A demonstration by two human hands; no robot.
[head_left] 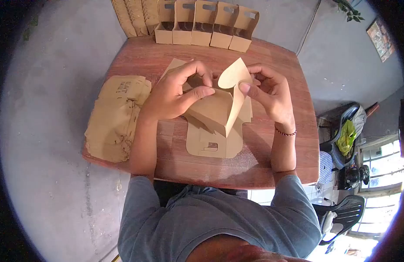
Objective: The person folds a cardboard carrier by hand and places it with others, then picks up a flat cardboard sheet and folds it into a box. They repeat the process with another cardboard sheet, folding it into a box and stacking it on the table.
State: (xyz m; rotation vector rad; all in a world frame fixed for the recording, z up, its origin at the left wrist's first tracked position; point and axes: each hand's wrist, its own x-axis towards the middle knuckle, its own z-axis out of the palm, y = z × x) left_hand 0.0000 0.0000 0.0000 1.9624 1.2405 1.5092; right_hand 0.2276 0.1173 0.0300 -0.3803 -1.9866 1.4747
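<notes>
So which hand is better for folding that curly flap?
Probably the right hand: its thumb is beside the curled flap, while the left hand holds the cardboard farther from it.

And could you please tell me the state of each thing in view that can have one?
Held carton: partly folded, in both hands
Left hand: pinching the carton
Right hand: gripping the carton
Handle-slot panel: lying flat
Five back cartons: folded, standing upright
Cardboard stack: flat, unassembled
Yellow-green bag: crumpled
</notes>
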